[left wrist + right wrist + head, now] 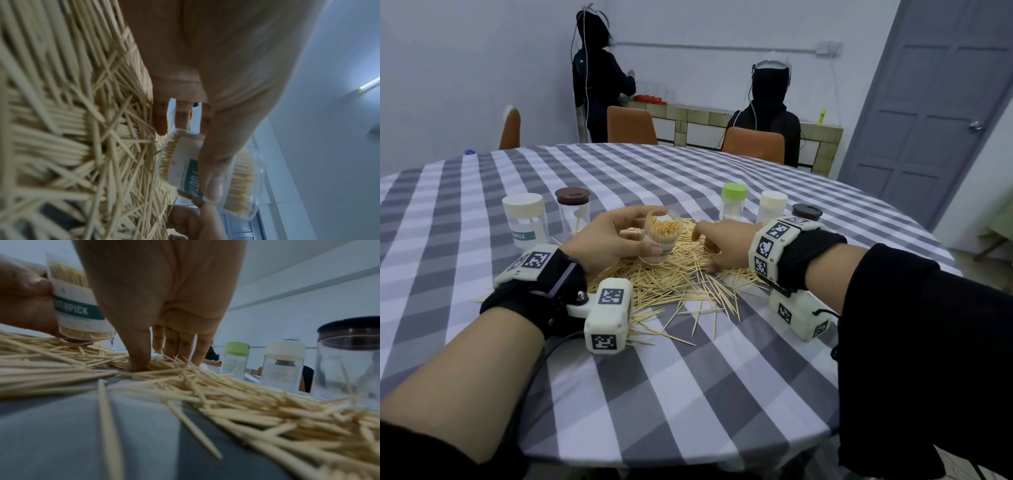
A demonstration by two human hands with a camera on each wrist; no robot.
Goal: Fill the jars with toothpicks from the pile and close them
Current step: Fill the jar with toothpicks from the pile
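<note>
Toothpicks (681, 284) heap mid-table; the left hand (606, 240) grips a nearly full jar (662, 236), the right hand (722, 245), fingers down, should pinch an aligned bundle.

Checked tablecloth (688, 178); orange chairs (631, 125); grey door (928, 102); two people (770, 113)

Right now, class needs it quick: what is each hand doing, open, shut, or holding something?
Left hand: grips the open toothpick jar.
Right hand: thumb and fingers reach down into the toothpick pile; whether it grips any cannot be told.
</note>
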